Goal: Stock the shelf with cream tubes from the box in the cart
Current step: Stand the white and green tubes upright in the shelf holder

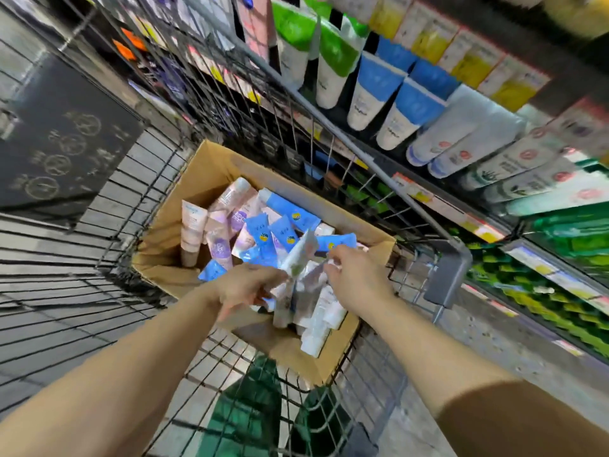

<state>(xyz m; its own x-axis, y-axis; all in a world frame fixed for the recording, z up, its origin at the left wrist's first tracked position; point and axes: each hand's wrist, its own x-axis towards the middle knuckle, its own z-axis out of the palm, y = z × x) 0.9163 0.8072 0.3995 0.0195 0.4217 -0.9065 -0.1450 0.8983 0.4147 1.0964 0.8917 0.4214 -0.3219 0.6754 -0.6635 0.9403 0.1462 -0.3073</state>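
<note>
In the open brown cardboard box [211, 179] inside the black wire cart [369, 179], our left hand [245, 285] grips pale plastic cream tubes [298, 258], long axes toward one o'clock; our right hand [354, 275], at three o'clock, pinches another tube; the shelf [474, 225] lies toward two o'clock.

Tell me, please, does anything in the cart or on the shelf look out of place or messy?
Only the cardboard box: its cream tubes lie jumbled, pointing every way, unlike the neat shelf rows.
</note>
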